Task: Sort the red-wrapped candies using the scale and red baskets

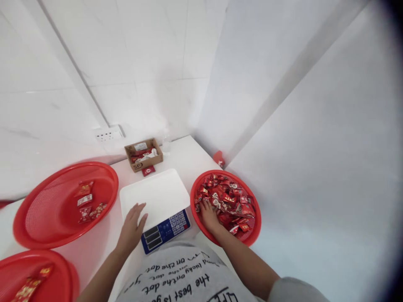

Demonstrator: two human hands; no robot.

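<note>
My left hand [132, 226] lies flat with fingers spread on the front left corner of the white weighing pan [157, 193] of an electronic scale, just left of its blue keypad [166, 230]. My right hand [209, 216] reaches into the red basket [255, 228] on the right, fingers curled down into the pile of small red-wrapped candies [228, 201]. Whether the fingers grip any candy is hidden by the pile.
A large red basket [37, 226] at left holds a few red packets [86, 201]. Another red basket [59, 279] with packets sits at the bottom left. A small cardboard box [144, 155] stands behind the scale by the white wall, near a wall socket [108, 134].
</note>
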